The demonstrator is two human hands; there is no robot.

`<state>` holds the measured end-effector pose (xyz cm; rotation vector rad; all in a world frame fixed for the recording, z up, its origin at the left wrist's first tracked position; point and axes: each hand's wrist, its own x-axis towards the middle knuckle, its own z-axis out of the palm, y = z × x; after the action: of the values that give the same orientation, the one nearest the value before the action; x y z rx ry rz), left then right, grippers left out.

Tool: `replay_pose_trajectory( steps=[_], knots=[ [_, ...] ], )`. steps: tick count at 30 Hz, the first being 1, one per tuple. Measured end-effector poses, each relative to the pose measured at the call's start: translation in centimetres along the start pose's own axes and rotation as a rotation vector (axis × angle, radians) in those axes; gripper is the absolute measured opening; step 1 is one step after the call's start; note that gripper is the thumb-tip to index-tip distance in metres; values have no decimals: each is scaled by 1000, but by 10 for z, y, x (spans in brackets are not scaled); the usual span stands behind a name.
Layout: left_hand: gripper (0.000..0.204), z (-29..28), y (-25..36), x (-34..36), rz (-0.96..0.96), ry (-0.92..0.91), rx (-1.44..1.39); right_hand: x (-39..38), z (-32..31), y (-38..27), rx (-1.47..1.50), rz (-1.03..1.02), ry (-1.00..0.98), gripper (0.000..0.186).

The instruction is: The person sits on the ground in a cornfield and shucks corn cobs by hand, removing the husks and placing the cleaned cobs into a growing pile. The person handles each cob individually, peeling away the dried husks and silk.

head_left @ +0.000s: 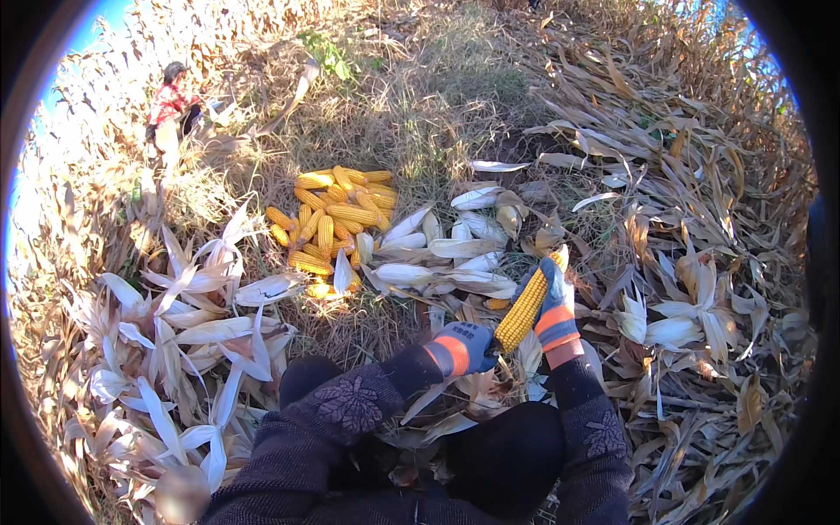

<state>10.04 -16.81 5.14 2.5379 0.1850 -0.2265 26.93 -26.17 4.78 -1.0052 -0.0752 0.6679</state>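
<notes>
Between my hands is a husked ear of corn (522, 313), tilted with its upper end to the right. My left hand (464, 346), in a grey-blue glove with orange bands, is closed at the ear's lower end. My right hand (557, 306), gloved alike, wraps the ear's upper part from the right side. A second yellow tip (560, 256) shows past the right fingers; whether it belongs to another ear I cannot tell. Ahead of my hands lie several ears still in pale husks (455, 249). Left of them is a pile of bare yellow ears (337, 214).
Loose pale husks (188, 332) are heaped on the left. Dry stalks and leaves (700, 350) cover the ground on the right. My bent knees (507, 455) are close below my hands. A person in a red top (171, 105) is at the far left, by standing dry corn.
</notes>
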Motion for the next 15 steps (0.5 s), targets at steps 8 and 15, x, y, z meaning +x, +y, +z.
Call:
replay_pose_trajectory(
  steps=[8, 15],
  knots=[
    [37, 0, 0, -2, 2, -21, 22, -10, 18, -7, -26, -15, 43, 25],
    [35, 3, -1, 1, 8, -14, 30, -15, 22, -10, -57, -67, 10, 26]
  ],
)
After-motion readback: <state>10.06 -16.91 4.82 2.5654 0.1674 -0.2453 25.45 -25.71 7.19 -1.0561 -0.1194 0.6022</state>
